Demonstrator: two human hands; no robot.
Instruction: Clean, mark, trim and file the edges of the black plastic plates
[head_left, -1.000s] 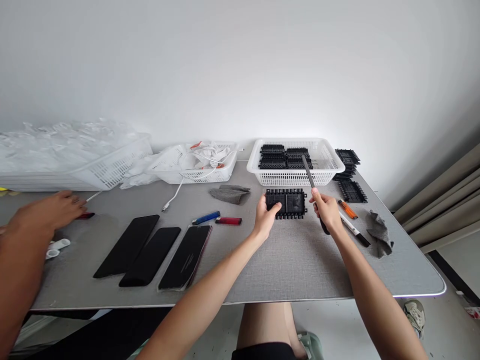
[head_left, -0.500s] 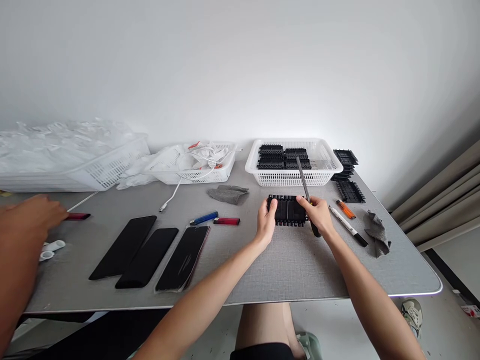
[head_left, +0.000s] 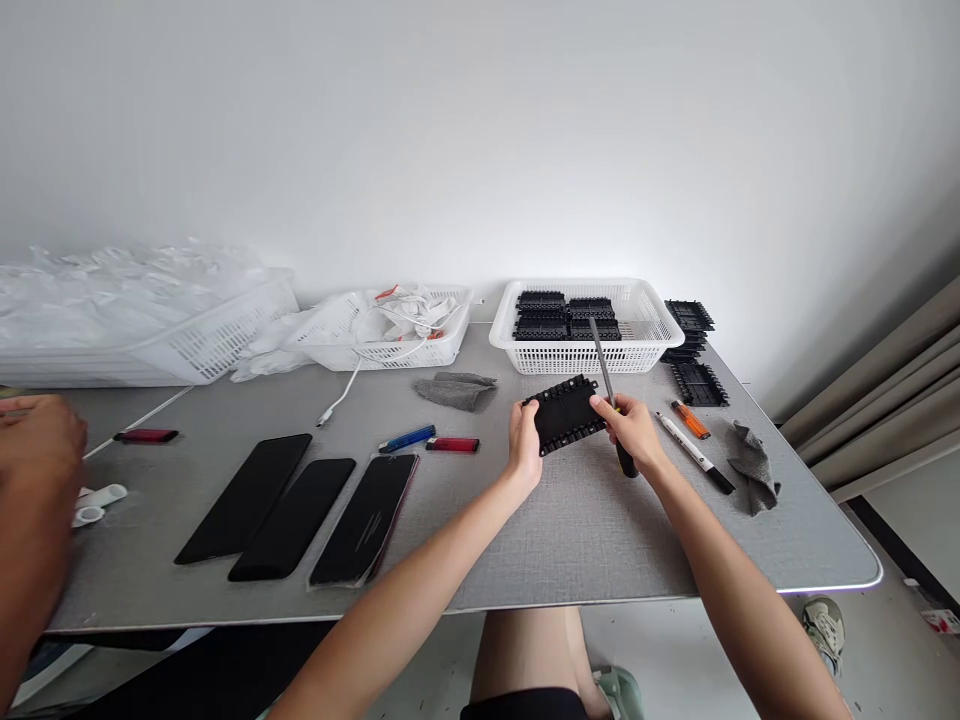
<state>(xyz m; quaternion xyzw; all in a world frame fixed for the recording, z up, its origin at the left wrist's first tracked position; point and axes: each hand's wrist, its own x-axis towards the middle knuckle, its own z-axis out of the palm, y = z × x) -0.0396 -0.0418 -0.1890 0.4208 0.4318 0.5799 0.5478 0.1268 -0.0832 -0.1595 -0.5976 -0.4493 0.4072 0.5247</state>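
Just in front of the white basket, my left hand (head_left: 526,440) is closed around the left end of a black plastic plate (head_left: 566,412) with toothed long edges. The plate is held above the table, tilted with its right end higher. My right hand (head_left: 631,432) grips a file (head_left: 602,358), its long grey blade pointing up and away, its black and yellow handle partly hidden by the fingers. The right thumb also presses on the plate's right end. Similar black plates (head_left: 541,326) lie inside the white basket (head_left: 585,357).
More black plates (head_left: 686,316) are stacked right of the basket. Nearby lie an orange lighter (head_left: 691,420), a marker (head_left: 696,453) and grey cloths (head_left: 754,468). Leftward are lighters (head_left: 452,445), phones (head_left: 364,520), a cable basket (head_left: 390,350) and a co-worker's hand (head_left: 37,450).
The plate has gone from level to tilted, its right end raised, and a plainer face shows. The file stays in my right hand. The co-worker's hand has moved left.
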